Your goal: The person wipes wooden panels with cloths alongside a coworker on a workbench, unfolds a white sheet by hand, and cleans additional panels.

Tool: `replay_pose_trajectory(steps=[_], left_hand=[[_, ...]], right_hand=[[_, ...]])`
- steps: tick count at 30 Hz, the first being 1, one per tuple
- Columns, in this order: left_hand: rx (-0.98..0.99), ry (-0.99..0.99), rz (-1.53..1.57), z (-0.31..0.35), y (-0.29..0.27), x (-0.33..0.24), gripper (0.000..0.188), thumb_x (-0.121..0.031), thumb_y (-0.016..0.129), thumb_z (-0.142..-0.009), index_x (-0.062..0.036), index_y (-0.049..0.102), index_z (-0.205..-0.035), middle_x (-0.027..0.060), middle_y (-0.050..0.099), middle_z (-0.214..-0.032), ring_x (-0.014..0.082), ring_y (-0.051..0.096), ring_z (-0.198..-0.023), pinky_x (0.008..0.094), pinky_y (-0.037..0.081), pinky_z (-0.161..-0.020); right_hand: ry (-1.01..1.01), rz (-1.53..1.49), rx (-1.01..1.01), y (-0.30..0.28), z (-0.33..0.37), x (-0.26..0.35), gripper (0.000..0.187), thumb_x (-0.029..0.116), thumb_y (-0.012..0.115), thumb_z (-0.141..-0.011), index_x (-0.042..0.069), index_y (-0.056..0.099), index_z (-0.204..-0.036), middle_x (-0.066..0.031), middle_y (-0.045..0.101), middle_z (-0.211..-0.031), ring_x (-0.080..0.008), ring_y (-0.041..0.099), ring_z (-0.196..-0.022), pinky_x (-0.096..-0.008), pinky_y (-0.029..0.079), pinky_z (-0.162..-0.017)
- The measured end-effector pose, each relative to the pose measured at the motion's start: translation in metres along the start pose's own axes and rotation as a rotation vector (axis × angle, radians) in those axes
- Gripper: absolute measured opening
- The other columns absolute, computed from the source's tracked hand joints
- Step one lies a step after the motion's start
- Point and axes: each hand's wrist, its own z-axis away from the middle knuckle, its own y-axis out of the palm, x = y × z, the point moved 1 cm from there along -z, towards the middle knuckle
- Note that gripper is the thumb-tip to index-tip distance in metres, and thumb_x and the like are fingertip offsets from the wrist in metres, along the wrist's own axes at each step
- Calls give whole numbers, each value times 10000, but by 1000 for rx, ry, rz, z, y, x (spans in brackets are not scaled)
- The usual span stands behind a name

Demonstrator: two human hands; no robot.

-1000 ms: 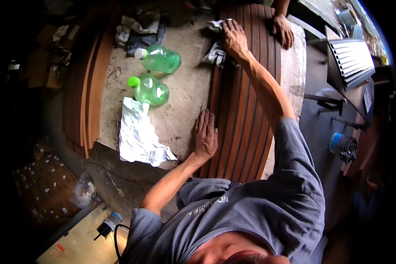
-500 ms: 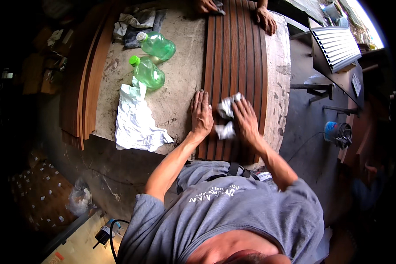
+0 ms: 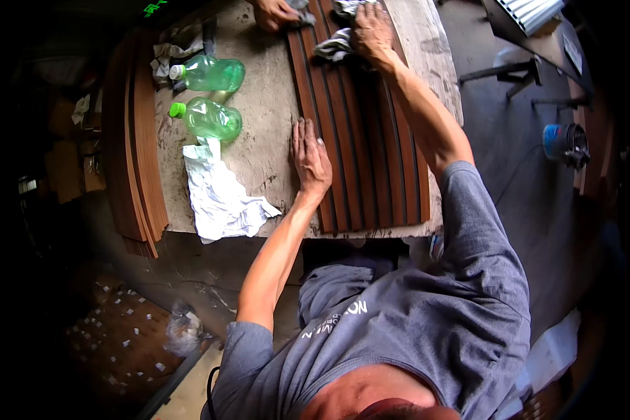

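A brown slatted wood panel point(image 3: 360, 140) with dark grooves lies lengthwise on the worktable. My left hand point(image 3: 311, 159) rests flat along the panel's left edge, fingers stretched out and holding nothing. Toward the panel's far end, my right arm reaches out, and my right hand point(image 3: 373, 31) presses a crumpled grey-and-white rag point(image 3: 336, 46) against the slats. Part of this rag is hidden under the fingers. Across the table, another person's hand point(image 3: 273, 12) holds a dark grey rag point(image 3: 301, 11) at the panel's left side.
Two green plastic bottles, one white-capped point(image 3: 213, 73) and one green-capped point(image 3: 213, 119), lie on the worktable point(image 3: 266, 91). Near them is a crumpled white cloth point(image 3: 220, 196). Brown boards point(image 3: 136, 147) stack along the left edge. A bucket point(image 3: 565, 145) stands on the floor at right.
My right hand has slid the rag away from me toward the panel's far end. My left hand stays at the panel's left edge. The other person's second hand no longer shows.
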Motion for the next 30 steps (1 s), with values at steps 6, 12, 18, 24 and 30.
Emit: replay_pose_trajectory(steps=[6,12,18,24,30], left_hand=[[-92,33,53,15,-19,24,481,-257,335,-1008,64,444,-1348,275,441,-1390,428,371,-1332,486,285,-1121],[-24,-69,48,12,-7,13,576,-377,304,-1017,77,463,-1332,269,437,-1400,421,357,-1344,476,285,-1121],[8,-55,19,14,-9,13,501,-261,321,-1009,78,429,-1362,268,402,-1431,414,320,-1372,477,257,-1140],[15,0,81,6,13,8,555,-342,322,-1010,81,449,-1345,265,442,-1402,414,341,-1358,459,275,-1130],[-56,-13,6,16,-8,23,579,-378,305,-1016,77,458,-1339,271,447,-1393,413,362,-1346,467,287,-1125]], right_hand=[[-281,-396,262,-118,179,108,675,64,528,-739,-23,386,-1394,-294,381,-1418,-454,289,-1374,-526,240,-1138],[-95,-204,512,-241,297,88,644,112,516,-824,51,369,-1449,-161,361,-1503,-305,235,-1445,-469,133,-1187],[-102,-66,110,-130,146,14,487,96,514,-838,-7,480,-1312,-209,488,-1368,-360,426,-1304,-446,359,-1075],[-96,58,43,-83,151,22,515,108,561,-794,-27,494,-1287,-199,522,-1312,-375,427,-1288,-445,349,-1085],[-101,-244,422,-249,308,119,518,89,496,-846,15,477,-1359,-169,444,-1437,-299,348,-1394,-444,207,-1174]])
